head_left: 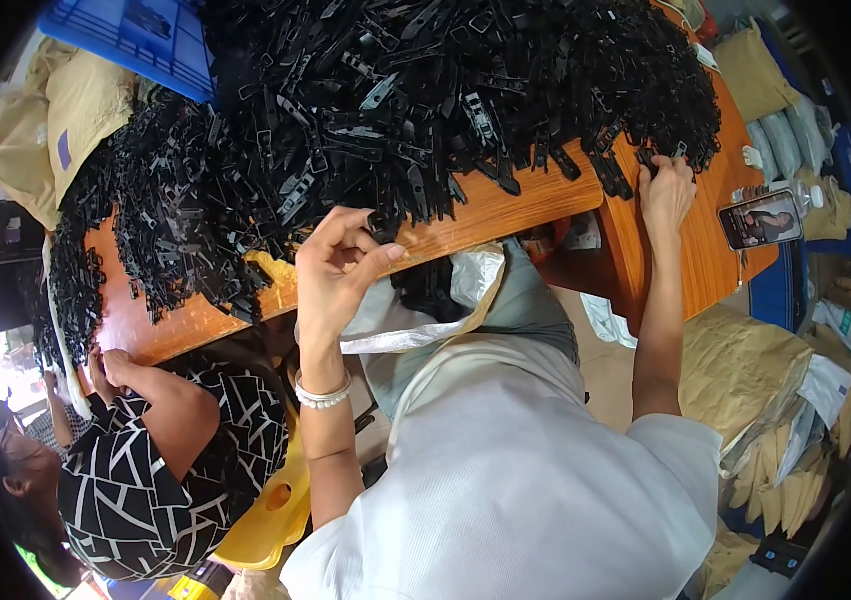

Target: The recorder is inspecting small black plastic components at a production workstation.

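Observation:
A large heap of slim black plastic pieces [366, 110], some with a shiny strip, covers most of the wooden table [506, 205]. My left hand [339, 265] is raised over the table's near edge. Its fingers are curled around a small dark piece [383, 227], partly hidden by them. On the table's right part, my right hand [668, 198] reaches to the heap's edge with its fingertips closed on a black plastic piece [648, 158]. Below the table edge, an open bag with a silvery lining [476, 285] lies at my lap, with black pieces inside.
At the left, a person in a black-and-white patterned top [146, 500] sits at the same table. A blue plastic basket [136, 40] stands at the far left on the heap. A phone [762, 218] is propped at the right edge. Brown sacks [746, 375] lie beyond it.

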Tool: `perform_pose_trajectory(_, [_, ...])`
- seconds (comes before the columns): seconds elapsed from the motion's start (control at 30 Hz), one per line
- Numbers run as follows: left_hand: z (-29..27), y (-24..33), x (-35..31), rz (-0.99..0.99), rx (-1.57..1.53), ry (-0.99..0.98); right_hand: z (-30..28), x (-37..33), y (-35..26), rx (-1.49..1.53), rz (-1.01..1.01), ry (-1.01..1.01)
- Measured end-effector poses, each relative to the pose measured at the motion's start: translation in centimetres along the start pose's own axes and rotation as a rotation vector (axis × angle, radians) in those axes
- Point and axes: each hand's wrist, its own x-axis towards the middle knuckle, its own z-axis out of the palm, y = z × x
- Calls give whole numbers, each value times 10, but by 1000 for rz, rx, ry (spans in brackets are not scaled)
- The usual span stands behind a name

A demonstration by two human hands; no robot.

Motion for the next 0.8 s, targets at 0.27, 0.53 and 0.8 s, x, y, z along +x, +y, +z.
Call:
perform_pose_trajectory(0.27, [18,-9,-7,-70,-119,-63,-36,-27,-38,723,228,35])
perform_pose_trajectory(0.53, [41,-15,-17,48,-80,-78,-107,-64,-139,1329,-301,-419])
perform_pose_trajectory(0.8, [25,-14,-25,66,-70,13,-108,-81,-165,1155,-631,-72])
